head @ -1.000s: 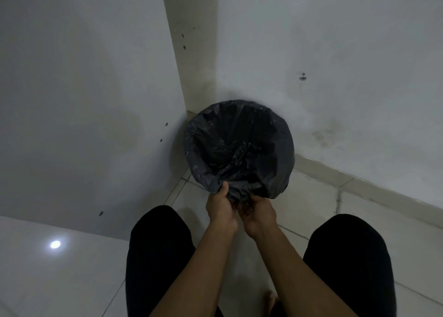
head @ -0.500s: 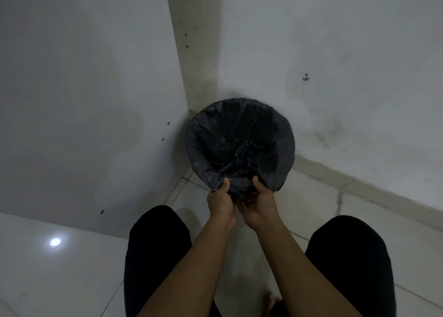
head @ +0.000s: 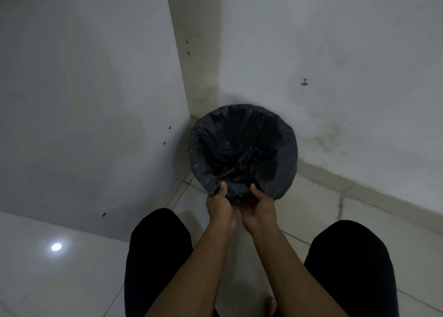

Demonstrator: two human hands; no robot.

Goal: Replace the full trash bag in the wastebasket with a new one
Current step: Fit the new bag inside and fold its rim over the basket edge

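A round wastebasket stands in the wall corner, covered all over by a black trash bag (head: 242,134) folded down over its rim. The bag's inside is dark and crumpled, with a twisted fold near the middle. My left hand (head: 219,205) grips the bag's folded edge at the near rim, thumb on top. My right hand (head: 259,206) grips the same near edge just to the right, thumb up. A bunch of black plastic sits between the two hands. The basket's own wall is hidden under the bag.
White walls (head: 96,100) close in at left and behind the basket, with a pale skirting (head: 359,184) along the right wall. The floor is light tile (head: 299,208). My knees in black trousers (head: 158,256) flank my arms, and a lamp reflection shines at lower left.
My hands have shifted slightly apart along the near rim and my thumbs now sit on top of the bag's edge. The view has drifted a little; the basket has stayed in place.
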